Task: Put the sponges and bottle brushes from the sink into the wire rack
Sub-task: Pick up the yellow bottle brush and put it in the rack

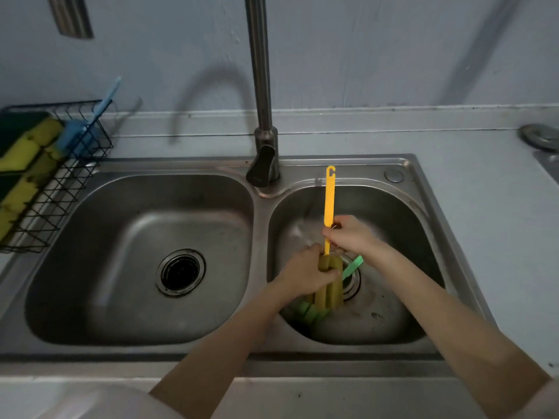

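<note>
Two bare forearms reach in from the bottom of the frame, and both hands meet over the right basin of the sink (181, 165). The left hand (305, 272) is wrapped tight round the foam head of the yellow brush (329, 204), fingers curled on it. Just above, the right hand (351, 234) pinches the same brush's handle about midway. That brush stands nearly straight up the frame: head low, hooked handle tip pointing at the faucet (260, 86). Under it, down in the right basin, lies the green brush (352, 267), on a diagonal, head at lower left beneath the yellow head, handle running up-right across the drain. So two brushes at the sink, one yellow, one green, and no sponge showing in either basin. Further back, upper left of the frame, the rack (69, 182) sits on the counter beside the left basin. In it is one blue brush (74, 134), leaning, handle poking up-right past the wire rim. Next to it are the sponges (27, 146), yellow with dark green pads, at least four, overlapping too much for an exact count.
</note>
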### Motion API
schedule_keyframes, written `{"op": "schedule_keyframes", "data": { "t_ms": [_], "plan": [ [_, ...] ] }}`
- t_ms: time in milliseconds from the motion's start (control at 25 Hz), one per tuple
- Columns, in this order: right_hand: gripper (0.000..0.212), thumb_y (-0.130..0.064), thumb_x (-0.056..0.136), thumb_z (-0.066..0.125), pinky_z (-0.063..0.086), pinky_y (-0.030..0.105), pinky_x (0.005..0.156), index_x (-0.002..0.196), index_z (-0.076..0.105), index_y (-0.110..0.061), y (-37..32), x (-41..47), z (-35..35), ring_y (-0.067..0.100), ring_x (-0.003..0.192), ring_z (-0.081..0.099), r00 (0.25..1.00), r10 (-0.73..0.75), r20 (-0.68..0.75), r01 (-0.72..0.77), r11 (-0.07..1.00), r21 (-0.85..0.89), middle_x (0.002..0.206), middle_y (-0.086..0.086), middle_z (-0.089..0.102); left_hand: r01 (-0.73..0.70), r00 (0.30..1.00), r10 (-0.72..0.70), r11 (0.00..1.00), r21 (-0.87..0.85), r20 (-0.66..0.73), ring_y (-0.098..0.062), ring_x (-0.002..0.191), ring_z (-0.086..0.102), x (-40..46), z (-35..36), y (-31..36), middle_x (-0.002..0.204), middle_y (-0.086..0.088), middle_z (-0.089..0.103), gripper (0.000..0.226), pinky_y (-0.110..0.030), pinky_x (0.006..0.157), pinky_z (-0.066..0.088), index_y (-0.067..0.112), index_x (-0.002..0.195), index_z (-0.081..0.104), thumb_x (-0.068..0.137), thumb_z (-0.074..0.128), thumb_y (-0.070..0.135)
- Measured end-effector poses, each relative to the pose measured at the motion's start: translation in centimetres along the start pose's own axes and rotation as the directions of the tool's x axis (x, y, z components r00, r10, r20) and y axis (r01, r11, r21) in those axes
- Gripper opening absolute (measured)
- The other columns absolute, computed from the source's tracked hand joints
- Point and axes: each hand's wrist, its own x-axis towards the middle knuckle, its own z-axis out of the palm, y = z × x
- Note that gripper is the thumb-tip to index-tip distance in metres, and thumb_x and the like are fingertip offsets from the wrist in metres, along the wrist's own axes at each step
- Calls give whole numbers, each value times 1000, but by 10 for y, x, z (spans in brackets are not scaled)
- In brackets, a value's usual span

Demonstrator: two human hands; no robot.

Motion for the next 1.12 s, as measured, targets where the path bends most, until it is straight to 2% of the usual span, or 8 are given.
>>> {"op": "schedule_keyframes", "data": {
  "t_ms": [120, 200, 280, 400, 560, 720, 920, 1120],
  "plan": [
    [11, -17, 85, 53, 52, 34, 72, 76, 56, -14, -18, -12, 1, 18, 63, 55, 998, -51, -39, 54, 995, 88, 61, 1, 54, -33, 996, 28, 998, -55, -89, -11, 87, 57, -20, -23, 1, 90, 2, 57, 31, -19, 73, 42, 18, 112, 50, 83, 60, 23],
    [7, -16, 87, 54, 52, 28, 68, 84, 58, -12, -34, -25, 3, 15, 65, 55, 995, -97, -36, 102, 978, 183, 68, 1, 56, -21, 988, 9, 997, -77, -155, -16, 103, 56, -34, -40, -7, 105, -1, 58, 45, -20, 82, 40, 18, 122, 46, 81, 63, 25],
    [8, -15, 89, 55, 48, 18, 59, 82, 58, -13, -47, -37, 7, 11, 63, 54, 989, -150, -15, 148, 947, 284, 71, 2, 56, 21, 981, -33, 998, -66, -192, -19, 114, 51, -49, -56, -20, 120, -4, 54, 55, -23, 86, 36, 18, 129, 41, 80, 64, 28],
    [14, -14, 91, 53, 47, 8, 47, 77, 55, -16, -68, -52, 23, 5, 61, 56, 980, -200, 22, 173, 892, 418, 71, -1, 58, 36, 960, -37, 999, -11, -279, -22, 115, 52, -75, -81, -41, 124, -7, 56, 52, -24, 86, 36, 17, 126, 44, 79, 66, 24],
    [17, -14, 94, 48, 52, 10, 49, 79, 57, -11, -100, -61, 47, 2, 52, 62, 965, -254, 71, 172, 811, 560, 75, 2, 62, 60, 920, -21, 994, 87, -391, -25, 115, 48, -114, -116, -69, 123, -10, 50, 47, -27, 91, 37, 16, 123, 47, 79, 64, 20],
    [13, -14, 94, 48, 55, 13, 53, 88, 58, -8, -143, -64, 76, 3, 53, 63, 941, -319, 110, 189, 769, 610, 78, 3, 64, 113, 874, -22, 981, 160, -485, -24, 117, 44, -146, -156, -102, 124, -6, 44, 49, -38, 100, 41, 24, 125, 46, 79, 64, 24],
    [14, -14, 94, 48, 55, 12, 55, 82, 55, -11, -212, -67, 119, 8, 64, 62, 912, -400, 88, 249, 712, 657, 81, 5, 64, 122, 787, 88, 948, 294, -611, -20, 114, 44, -189, -220, -139, 126, -4, 45, 52, -33, 96, 40, 28, 130, 43, 82, 61, 31],
    [19, -16, 95, 47, 55, 11, 55, 78, 54, -14, -271, -62, 158, -1, 49, 64, 898, -440, 6, 311, 643, 700, 74, 3, 60, 90, 766, 93, 965, 248, -636, -20, 116, 46, -209, -281, -181, 129, -3, 46, 52, -33, 98, 41, 25, 131, 42, 83, 61, 31]
  ]
}}
